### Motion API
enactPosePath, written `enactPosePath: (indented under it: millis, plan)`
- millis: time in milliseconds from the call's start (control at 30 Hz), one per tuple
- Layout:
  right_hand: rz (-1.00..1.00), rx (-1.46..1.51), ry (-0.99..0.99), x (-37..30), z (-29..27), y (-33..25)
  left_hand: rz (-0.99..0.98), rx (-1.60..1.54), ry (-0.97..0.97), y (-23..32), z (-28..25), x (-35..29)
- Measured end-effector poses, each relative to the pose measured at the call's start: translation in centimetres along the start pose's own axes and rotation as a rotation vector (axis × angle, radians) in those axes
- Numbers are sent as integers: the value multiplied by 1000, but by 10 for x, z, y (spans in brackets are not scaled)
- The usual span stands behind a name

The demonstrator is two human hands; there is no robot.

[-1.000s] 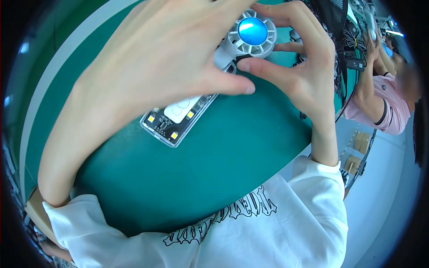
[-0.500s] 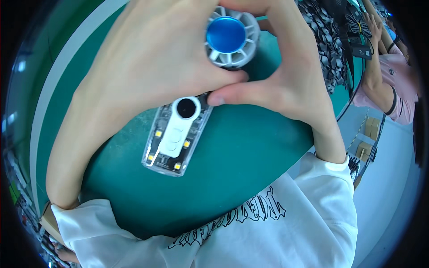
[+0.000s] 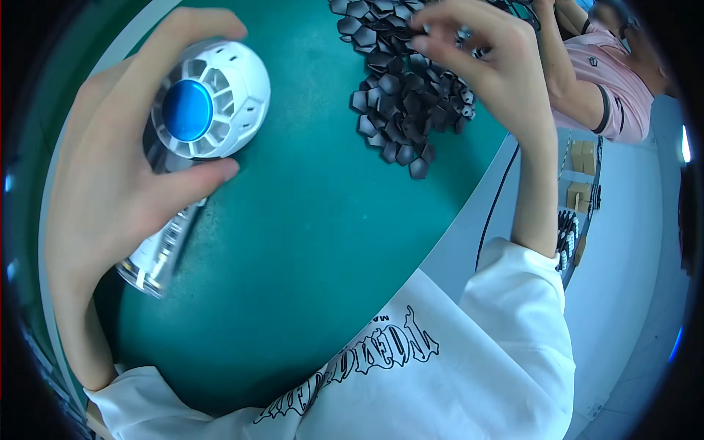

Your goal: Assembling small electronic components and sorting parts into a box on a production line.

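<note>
My left hand (image 3: 110, 169) is wrapped round a white ball-shaped housing (image 3: 253, 95) with open slots and a blue round face (image 3: 188, 110). Below the ball, a clear handle (image 3: 169, 249) with a white strip inside juts out from behind the thumb; its upper part is hidden. At the far right, my right hand (image 3: 491, 70) hovers at a pile of dark pentagonal pieces (image 3: 400, 103). Its thumb and forefinger come close together among the pieces. What lies between those fingertips is too small to make out.
A green table (image 3: 293, 242) with a curved pale rim lies under my hands. Past its right edge, a person in a pink shirt (image 3: 609, 81) works nearby. Cardboard boxes (image 3: 583, 156) sit beyond the table on the right, and a dark cable (image 3: 495, 213) hangs by the edge.
My hands have moved apart. The left has carried the ball and clear handle leftward, turning the ball; the right has let go and moved to the dark pieces. The view has shifted.
</note>
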State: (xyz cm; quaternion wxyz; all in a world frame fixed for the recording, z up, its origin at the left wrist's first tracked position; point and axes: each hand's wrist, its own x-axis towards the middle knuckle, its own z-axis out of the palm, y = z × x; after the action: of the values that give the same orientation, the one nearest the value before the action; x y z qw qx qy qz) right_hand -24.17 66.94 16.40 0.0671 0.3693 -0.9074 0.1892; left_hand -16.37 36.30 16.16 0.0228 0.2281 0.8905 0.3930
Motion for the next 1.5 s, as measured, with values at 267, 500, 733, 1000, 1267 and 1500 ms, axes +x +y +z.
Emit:
enactPosePath:
  millis: [267,500,733,1000,1267,1500]
  plan:
    - [68,-119,-63,-8,7,0,230,209,69,-5,20,-15]
    - [-481,-112,223,-9,3,-25,359,215,183,-20,20,-21]
    - [-576,139,238,-13,16,-63,449,201,263,-30,24,-23]
    - [-589,296,117,15,37,-87,412,216,228,-31,23,-28]
    - [-722,163,171,32,45,-103,367,242,267,-21,35,-23]
    - [-282,158,-65,33,20,-114,302,275,270,-16,43,-20]
